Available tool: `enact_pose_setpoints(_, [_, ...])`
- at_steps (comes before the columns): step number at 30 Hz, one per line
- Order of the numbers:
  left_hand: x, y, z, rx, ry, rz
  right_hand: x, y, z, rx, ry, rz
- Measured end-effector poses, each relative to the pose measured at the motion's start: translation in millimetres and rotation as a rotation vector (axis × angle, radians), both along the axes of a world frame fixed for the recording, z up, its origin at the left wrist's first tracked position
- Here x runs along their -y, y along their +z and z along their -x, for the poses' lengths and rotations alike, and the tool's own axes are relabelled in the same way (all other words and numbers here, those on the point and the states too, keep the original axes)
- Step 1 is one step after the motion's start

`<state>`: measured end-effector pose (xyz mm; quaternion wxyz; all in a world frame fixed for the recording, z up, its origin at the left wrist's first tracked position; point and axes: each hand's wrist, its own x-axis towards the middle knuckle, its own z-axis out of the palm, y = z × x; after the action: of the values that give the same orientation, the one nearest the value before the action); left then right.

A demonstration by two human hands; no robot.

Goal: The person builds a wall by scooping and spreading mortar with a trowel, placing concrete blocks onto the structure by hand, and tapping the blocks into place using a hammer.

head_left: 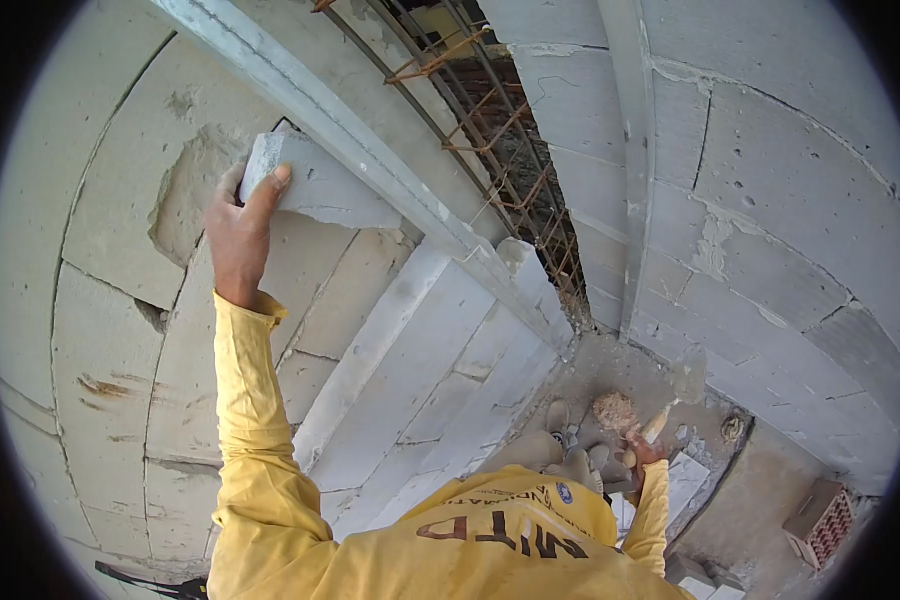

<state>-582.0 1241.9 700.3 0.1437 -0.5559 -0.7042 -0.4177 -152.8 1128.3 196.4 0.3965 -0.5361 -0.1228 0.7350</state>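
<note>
My left hand (pixel 241 225) grips the end of a pale grey concrete block piece (pixel 330 183), thumb on its face and fingers curled behind the edge. The block lies against the wall (pixel 110 330), under a long metal straightedge (pixel 340 110) that runs diagonally. Beside my hand is a rough patch (pixel 192 195) in the wall surface. Low on the right, my right hand (pixel 648 452) is closed round the handle of a trowel (pixel 686 376), its blade pointing away from me.
A gap with a rusty rebar cage (pixel 500 130) separates two block walls. The right-hand wall (pixel 760 180) has a vertical strip (pixel 628 150). On the floor are a reddish rubble heap (pixel 615 411), block offcuts (pixel 686 480) and a red hollow brick (pixel 818 522).
</note>
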Motion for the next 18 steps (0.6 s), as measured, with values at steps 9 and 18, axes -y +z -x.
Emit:
enact_pose_setpoints(9, [-31.6, -40.9, -3.9, 0.111, -0.074, -0.016, 16.5, -32.0, 2.6, -0.024, -0.01, 0.008])
enact_pose_setpoints(18, [-46.4, -82.2, -7.1, 0.069, -0.09, -0.12, 0.8, -24.7, 1.5, -0.027, 0.055, 0.022])
